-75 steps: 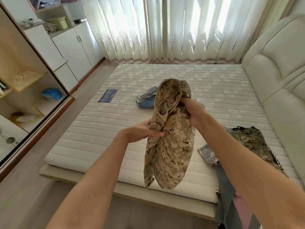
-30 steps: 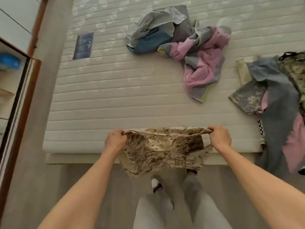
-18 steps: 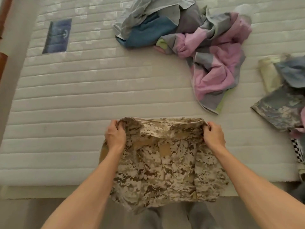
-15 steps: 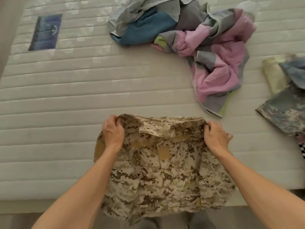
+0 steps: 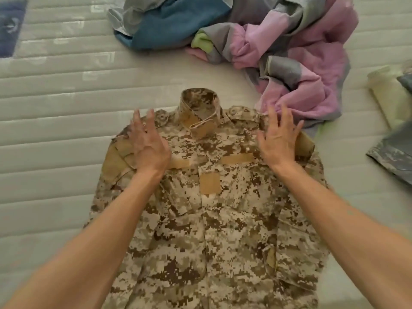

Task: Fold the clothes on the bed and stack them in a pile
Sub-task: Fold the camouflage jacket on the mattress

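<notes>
Since half a second ago both hands have let go of the shoulders; jacket now spread flat, front up, collar away from the person.

- Bed point(image 5: 66, 108): quilted mattress, carries everything.
- Camouflage jacket point(image 5: 214, 208): lies near the bed's near edge, hem toward the person.
- Crumpled pink-grey garment point(image 5: 296, 70) and blue-grey garment point(image 5: 169, 21): beyond the collar, unfolded; the pink one just beside the jacket's right shoulder.
- Left hand point(image 5: 148, 148), right hand point(image 5: 277, 141): fingers spread, released, over the shoulders; contact unclear.

Step, as judged: laying out done. Next calls for smoothing, then folding sleeves and sides inward.
</notes>
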